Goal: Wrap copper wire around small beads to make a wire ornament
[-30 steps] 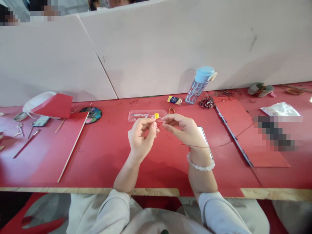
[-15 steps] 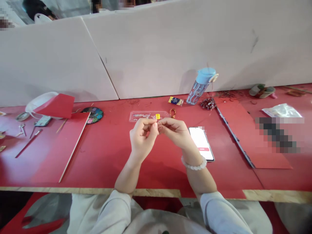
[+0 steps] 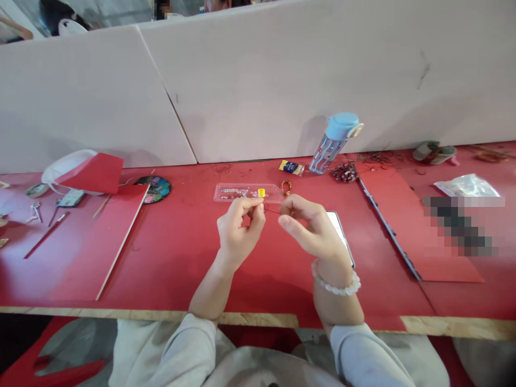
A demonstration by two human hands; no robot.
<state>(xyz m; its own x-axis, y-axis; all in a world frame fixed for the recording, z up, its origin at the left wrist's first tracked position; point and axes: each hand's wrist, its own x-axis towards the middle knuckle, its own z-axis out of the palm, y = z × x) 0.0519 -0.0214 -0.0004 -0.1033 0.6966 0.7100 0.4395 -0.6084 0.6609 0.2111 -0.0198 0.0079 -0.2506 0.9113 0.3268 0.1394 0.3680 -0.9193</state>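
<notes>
My left hand (image 3: 242, 228) is closed in a pinch over the middle of the red table. A thin dark red thread (image 3: 272, 210) runs out to the right from its fingertips. My right hand (image 3: 310, 226) is beside it, thumb and forefinger apart, close to the far end of the thread. Just beyond the hands lies a clear shallow tray (image 3: 217, 193) with small beads in it and a small yellow cylinder (image 3: 261, 193). A gold clasp (image 3: 286, 187) lies at the tray's right end. Partly hidden behind my right hand is a phone (image 3: 342, 236).
A blue-lidded bottle (image 3: 334, 141) and a small packet (image 3: 292, 167) stand near the white partition (image 3: 258, 91). Red boards (image 3: 116, 242) lie left and right, the right one (image 3: 419, 226) dark-edged. A round multicoloured palette (image 3: 159, 190) and a paintbrush (image 3: 46, 235) are at left.
My right hand has parted from my left, moving right and opening its fingers, and now covers more of the phone. The thread shows between the hands. The left hand keeps its pinch.
</notes>
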